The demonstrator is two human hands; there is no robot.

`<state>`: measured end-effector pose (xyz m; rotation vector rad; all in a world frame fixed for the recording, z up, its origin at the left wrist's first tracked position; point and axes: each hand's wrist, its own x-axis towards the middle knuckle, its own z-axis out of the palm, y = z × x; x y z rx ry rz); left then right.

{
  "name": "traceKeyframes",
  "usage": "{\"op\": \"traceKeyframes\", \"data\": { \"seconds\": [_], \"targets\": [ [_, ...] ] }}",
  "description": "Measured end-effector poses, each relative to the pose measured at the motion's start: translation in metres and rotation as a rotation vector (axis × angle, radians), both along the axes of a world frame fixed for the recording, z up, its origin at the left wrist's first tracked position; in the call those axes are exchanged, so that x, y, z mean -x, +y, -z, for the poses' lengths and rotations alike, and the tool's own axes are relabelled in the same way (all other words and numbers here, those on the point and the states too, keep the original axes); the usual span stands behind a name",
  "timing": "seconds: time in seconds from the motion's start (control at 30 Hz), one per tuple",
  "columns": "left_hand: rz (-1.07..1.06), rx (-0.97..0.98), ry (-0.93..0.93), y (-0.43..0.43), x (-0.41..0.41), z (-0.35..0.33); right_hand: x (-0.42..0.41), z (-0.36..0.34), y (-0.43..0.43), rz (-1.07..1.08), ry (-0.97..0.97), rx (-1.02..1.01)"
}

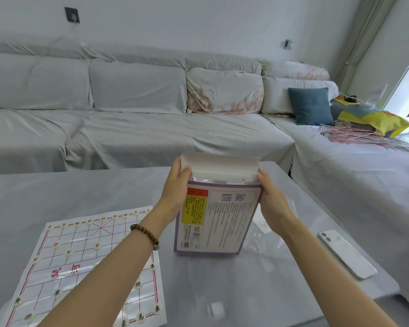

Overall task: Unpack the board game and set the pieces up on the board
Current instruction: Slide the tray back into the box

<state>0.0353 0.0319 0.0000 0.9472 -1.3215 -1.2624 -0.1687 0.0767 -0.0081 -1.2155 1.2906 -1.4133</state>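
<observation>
Left hand & right hand grip the game box by its sides, upright at counter centre; purple border, top flap open, print upside-down. Xiangqi board w/ pieces lies left.

Pretty clearly somebody's living room at home. Behind the left grip runs a big sectional sofa under loose grey covers, with a floral pillow on it. Up and right of the right grip are a blue cushion, a yellow plastic bag and a curtain. The surface below wears a grey cloth.
</observation>
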Motion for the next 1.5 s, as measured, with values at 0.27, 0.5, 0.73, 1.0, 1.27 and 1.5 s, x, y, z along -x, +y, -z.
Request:
{"op": "traceKeyframes", "data": {
  "seconds": [0.27,0.5,0.73,1.0,1.27,1.5],
  "targets": [
    [-0.056,0.16,-0.028,0.003,-0.006,0.01,-0.019,0.007,-0.012,0.026,-0.055,0.123],
    [-0.179,0.154,-0.008,-0.008,-0.001,0.019,-0.019,0.013,-0.023,0.097,-0.057,0.141],
    [-0.269,0.227,0.0,-0.008,0.002,0.026,-0.016,0.018,-0.023,0.137,-0.024,0.15],
    [-0.265,0.123,0.03,-0.01,0.003,0.028,-0.019,0.02,-0.022,0.162,-0.086,0.129],
    [-0.101,0.087,-0.057,-0.004,-0.003,0.03,-0.019,0.021,-0.012,0.174,-0.071,0.074],
    [-0.036,0.023,-0.012,-0.004,0.008,0.026,-0.018,0.03,-0.014,0.211,-0.309,-0.015]
  ]
}}
